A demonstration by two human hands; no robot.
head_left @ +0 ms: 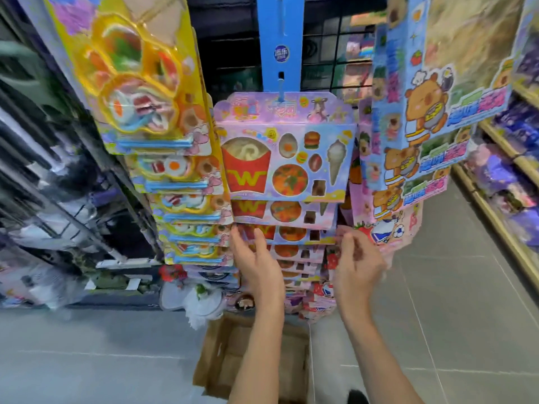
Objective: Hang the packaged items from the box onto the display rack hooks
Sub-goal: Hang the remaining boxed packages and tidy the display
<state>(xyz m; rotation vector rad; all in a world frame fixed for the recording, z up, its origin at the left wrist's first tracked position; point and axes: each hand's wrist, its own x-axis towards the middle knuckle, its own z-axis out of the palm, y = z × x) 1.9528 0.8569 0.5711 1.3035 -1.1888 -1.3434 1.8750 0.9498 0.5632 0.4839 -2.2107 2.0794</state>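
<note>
A blue hanging strip point(280, 39) carries a column of purple fast-food candy packs point(287, 161), each with a red fries carton and a pizza, overlapping downward. My left hand point(256, 260) is raised at the left edge of the lower packs, fingers spread, touching or nearly touching them. My right hand point(357, 259) is at their right edge, fingers loosely curled and slightly blurred; nothing is clearly held in it. The brown cardboard box point(215, 354) stands open on the floor below my forearms; its contents are hidden by my arms.
Yellow packs of gummy food trays point(151, 91) hang in a column on the left. Blue capybara packs point(423, 112) hang on the right, pink packs behind them. Shelves point(507, 182) run along the right wall, dark racks on the left. Grey tiled floor point(437, 316) lies around the box.
</note>
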